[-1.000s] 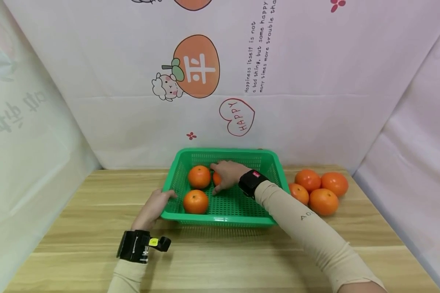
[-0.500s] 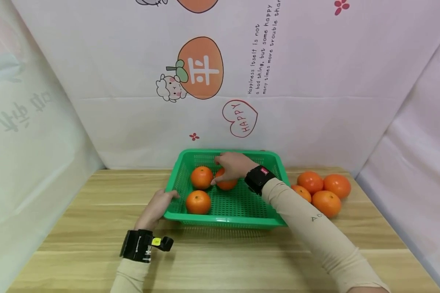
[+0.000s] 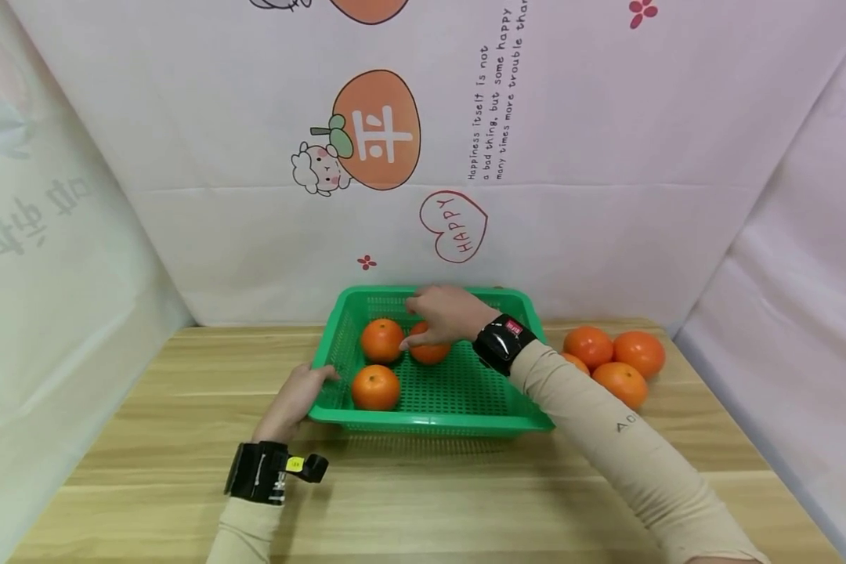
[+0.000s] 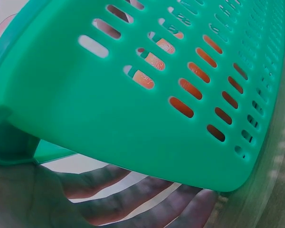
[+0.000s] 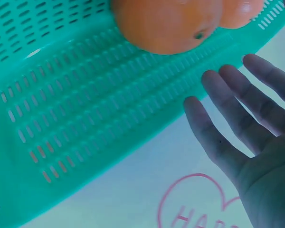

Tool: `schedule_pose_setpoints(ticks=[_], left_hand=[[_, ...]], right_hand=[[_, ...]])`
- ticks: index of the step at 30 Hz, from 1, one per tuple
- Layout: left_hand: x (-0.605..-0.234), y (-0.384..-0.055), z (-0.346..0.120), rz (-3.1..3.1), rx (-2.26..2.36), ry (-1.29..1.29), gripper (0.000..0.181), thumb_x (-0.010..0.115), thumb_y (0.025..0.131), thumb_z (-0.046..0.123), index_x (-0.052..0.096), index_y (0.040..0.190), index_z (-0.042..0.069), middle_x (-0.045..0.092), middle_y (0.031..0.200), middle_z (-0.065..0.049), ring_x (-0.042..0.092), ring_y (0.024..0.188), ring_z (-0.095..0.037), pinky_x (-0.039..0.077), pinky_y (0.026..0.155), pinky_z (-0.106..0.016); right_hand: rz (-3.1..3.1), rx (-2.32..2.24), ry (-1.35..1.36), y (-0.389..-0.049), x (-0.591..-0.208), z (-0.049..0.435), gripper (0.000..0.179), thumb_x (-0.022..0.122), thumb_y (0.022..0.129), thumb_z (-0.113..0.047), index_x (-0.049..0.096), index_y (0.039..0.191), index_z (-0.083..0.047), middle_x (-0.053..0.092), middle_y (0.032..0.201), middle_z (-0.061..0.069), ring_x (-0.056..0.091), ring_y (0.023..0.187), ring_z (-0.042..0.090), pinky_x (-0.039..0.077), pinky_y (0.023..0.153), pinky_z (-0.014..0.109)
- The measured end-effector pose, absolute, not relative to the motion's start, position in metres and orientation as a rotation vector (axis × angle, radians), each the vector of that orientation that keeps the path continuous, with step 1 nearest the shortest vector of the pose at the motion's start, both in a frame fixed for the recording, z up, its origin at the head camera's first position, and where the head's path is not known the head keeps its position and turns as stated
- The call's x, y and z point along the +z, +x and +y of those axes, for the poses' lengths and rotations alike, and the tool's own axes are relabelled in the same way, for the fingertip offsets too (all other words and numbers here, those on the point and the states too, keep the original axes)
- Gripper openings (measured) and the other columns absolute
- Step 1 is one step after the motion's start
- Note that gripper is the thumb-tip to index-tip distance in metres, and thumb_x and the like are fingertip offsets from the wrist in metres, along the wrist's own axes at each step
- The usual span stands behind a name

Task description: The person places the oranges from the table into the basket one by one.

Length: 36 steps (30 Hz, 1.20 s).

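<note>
Counter (image 3: 148, 439) is pale, streaky wood-grain, with white printed cloth (image 3: 606, 157) hung along the far, left and right sides. The green basket (image 3: 430, 422) sits far-middle on it, three orange fruits (image 3: 376, 388) inside, four loose fruits (image 3: 638, 354) off right. Left hand (image 3: 298, 398) has its grip pinching the basket's left rim; right hand (image 3: 451, 315) has its grip spread over the far fruits.

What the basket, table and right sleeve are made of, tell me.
Basket: likely molded plastic, smooth and slightly glossy, judging by its even slots and the highlights on its rim.
Table: wood or wood-look laminate with a soft sheen; its streaky grain shows, but I can't tell which.
Right sleeve: probably stretchy knit fabric, matte, as it hugs the arm and wrinkles.
</note>
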State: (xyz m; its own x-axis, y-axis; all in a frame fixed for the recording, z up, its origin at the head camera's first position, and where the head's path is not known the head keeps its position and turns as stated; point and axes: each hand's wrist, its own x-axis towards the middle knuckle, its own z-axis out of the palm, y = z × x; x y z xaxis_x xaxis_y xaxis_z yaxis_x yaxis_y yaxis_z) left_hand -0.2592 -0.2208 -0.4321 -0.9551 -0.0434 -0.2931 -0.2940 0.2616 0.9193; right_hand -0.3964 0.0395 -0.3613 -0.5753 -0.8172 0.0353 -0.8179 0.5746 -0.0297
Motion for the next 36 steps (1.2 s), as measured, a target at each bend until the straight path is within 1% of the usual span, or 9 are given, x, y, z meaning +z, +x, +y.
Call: schedule_pose_setpoints(ticks=[4,6,12,18,19,22,27,33,36], left_hand=[[-0.432,-0.26,-0.221,2.322,1.754,-0.326,0.045,0.049,0.101,0.026,0.053,0.138,0.0,0.064,0.099,-0.01,0.062,0.08,-0.018,0.054,0.069,-0.031],[-0.432,-0.26,-0.221,2.326,1.751,-0.327,0.046,0.049,0.101,0.026,0.054,0.138,0.0,0.064,0.1,-0.01,0.062,0.08,-0.018,0.054,0.069,-0.031],[-0.433,-0.26,-0.221,2.329,1.753,-0.309,0.048,0.048,0.102,0.026,0.052,0.142,0.0,0.065,0.102,-0.012,0.063,0.081,-0.019,0.054,0.069,-0.032],[-0.433,-0.26,-0.221,2.328,1.749,-0.304,0.047,0.047,0.102,0.026,0.052,0.14,0.0,0.063,0.099,-0.01,0.061,0.079,-0.018,0.053,0.069,-0.032],[-0.433,-0.26,-0.222,2.328,1.749,-0.305,0.046,0.047,0.102,0.026,0.052,0.14,0.0,0.063,0.098,-0.01,0.061,0.078,-0.018,0.053,0.069,-0.031],[-0.433,-0.26,-0.223,2.325,1.752,-0.309,0.045,0.047,0.102,0.026,0.053,0.139,0.001,0.063,0.097,-0.009,0.061,0.077,-0.017,0.054,0.069,-0.031],[-0.431,-0.26,-0.224,2.329,1.755,-0.305,0.049,0.047,0.102,0.025,0.05,0.144,0.0,0.064,0.099,-0.01,0.062,0.078,-0.017,0.055,0.069,-0.031],[-0.431,-0.261,-0.222,2.31,1.757,-0.311,0.045,0.047,0.102,0.027,0.051,0.138,0.0,0.061,0.096,-0.008,0.061,0.077,-0.017,0.054,0.069,-0.03],[-0.432,-0.26,-0.222,2.304,1.755,-0.312,0.046,0.047,0.102,0.026,0.049,0.14,0.0,0.062,0.097,-0.008,0.062,0.077,-0.017,0.054,0.069,-0.03]], right_hand=[[-2.791,0.018,1.453,-0.39,-0.354,0.038,0.058,0.073,0.094,-0.057,0.071,0.123,-0.006,0.074,0.123,0.011,0.071,0.107,0.025,0.06,0.09,0.04],[-2.789,0.002,1.461,-0.386,-0.35,0.039,0.056,0.072,0.095,-0.056,0.07,0.123,-0.007,0.074,0.123,0.01,0.071,0.108,0.025,0.061,0.09,0.039],[-2.761,0.148,1.488,-0.37,-0.33,0.05,0.043,0.073,0.098,-0.045,0.072,0.121,-0.008,0.073,0.119,0.008,0.072,0.106,0.023,0.06,0.09,0.037],[-2.776,0.274,1.384,-0.359,-0.32,0.077,0.044,0.071,0.1,-0.042,0.071,0.127,-0.007,0.071,0.122,0.009,0.07,0.107,0.023,0.059,0.094,0.04],[-2.779,0.293,1.368,-0.358,-0.32,0.082,0.044,0.071,0.1,-0.042,0.07,0.128,-0.007,0.071,0.125,0.009,0.07,0.11,0.024,0.059,0.097,0.041],[-2.769,0.354,1.36,-0.354,-0.32,0.096,0.041,0.072,0.099,-0.039,0.071,0.126,-0.008,0.072,0.125,0.01,0.07,0.112,0.026,0.058,0.098,0.043],[-2.759,0.466,1.348,-0.344,-0.317,0.115,0.039,0.074,0.098,-0.035,0.072,0.126,-0.006,0.072,0.125,0.01,0.069,0.115,0.027,0.057,0.1,0.045],[-2.784,0.572,1.221,-0.331,-0.313,0.143,0.038,0.075,0.098,-0.032,0.07,0.126,-0.007,0.073,0.123,0.009,0.069,0.113,0.025,0.059,0.095,0.046],[-2.802,0.642,1.145,-0.328,-0.315,0.157,0.038,0.074,0.099,-0.033,0.07,0.127,-0.009,0.074,0.123,0.007,0.069,0.111,0.023,0.06,0.092,0.044]])
